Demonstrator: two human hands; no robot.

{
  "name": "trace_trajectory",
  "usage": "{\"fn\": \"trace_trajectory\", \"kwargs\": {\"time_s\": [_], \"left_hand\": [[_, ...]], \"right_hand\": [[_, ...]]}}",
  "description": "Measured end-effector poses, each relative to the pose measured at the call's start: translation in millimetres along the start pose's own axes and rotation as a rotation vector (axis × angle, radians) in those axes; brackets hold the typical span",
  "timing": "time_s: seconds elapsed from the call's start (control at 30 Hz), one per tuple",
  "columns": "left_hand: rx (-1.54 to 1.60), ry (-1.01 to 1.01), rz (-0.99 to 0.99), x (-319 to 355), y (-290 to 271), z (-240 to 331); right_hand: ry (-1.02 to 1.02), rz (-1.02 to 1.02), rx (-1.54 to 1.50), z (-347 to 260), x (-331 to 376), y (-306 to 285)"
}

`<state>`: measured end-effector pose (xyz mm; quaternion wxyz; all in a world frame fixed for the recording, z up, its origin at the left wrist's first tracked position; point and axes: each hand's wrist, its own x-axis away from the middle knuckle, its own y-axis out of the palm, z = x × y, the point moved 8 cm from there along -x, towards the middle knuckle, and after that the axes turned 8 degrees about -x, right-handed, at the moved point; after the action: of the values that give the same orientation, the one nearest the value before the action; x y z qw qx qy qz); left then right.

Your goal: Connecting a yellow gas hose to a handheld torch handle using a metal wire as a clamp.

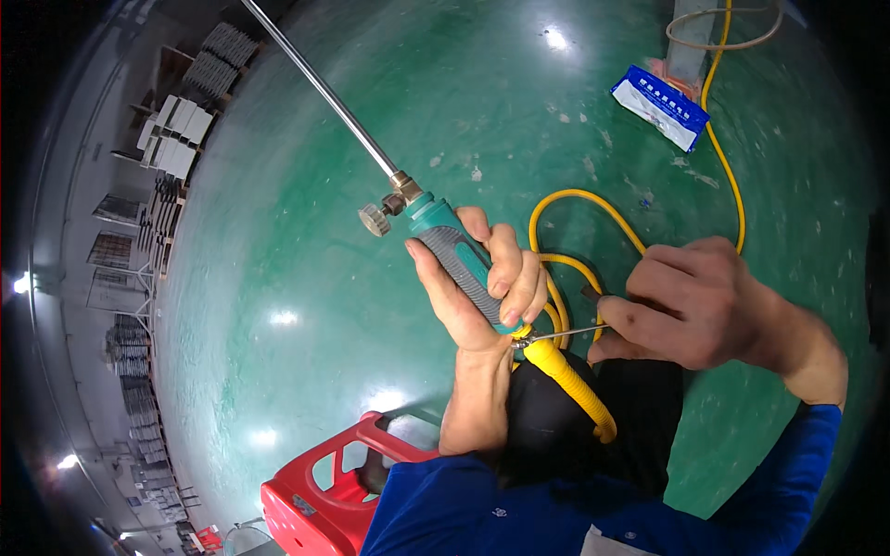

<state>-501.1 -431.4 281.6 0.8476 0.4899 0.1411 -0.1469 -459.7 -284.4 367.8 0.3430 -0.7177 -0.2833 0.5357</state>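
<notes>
My left hand is closed around the ribbed green-and-grey handle of a gas torch. From the handle's far end a long thin metal tube runs up and left, with a round valve knob at its base. A yellow hose joins the handle's near end, where a small metal hose clamp sits. Pinched in my right hand is a thin screwdriver, its shaft reaching left to the clamp. My fingers mostly hide its grip. The hose's ribbed sleeve hangs over my dark-clad legs.
A red plastic stool stands at the lower left. More yellow hose loops over the green floor toward a grey post at the upper right. Beside the post lies a blue-and-white packet. Stacked panels line the far left wall.
</notes>
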Motion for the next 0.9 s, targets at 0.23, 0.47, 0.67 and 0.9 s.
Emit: {"fn": "trace_trajectory", "kwargs": {"time_s": [0.23,0.47,0.67,0.9], "left_hand": [[0.030,-0.010,-0.015,0,2,-3],[0.049,-0.016,-0.012,-1,5,-3],[0.046,-0.019,0.030,2,1,-5],[0.044,-0.023,0.074,4,-1,-4]], "right_hand": [[-0.011,0.012,0.040,-2,-2,-6],[-0.058,0.036,0.000,-7,-6,-11],[-0.086,0.011,0.013,-10,-8,-7],[-0.119,-0.061,0.003,-12,-9,-4]]}}
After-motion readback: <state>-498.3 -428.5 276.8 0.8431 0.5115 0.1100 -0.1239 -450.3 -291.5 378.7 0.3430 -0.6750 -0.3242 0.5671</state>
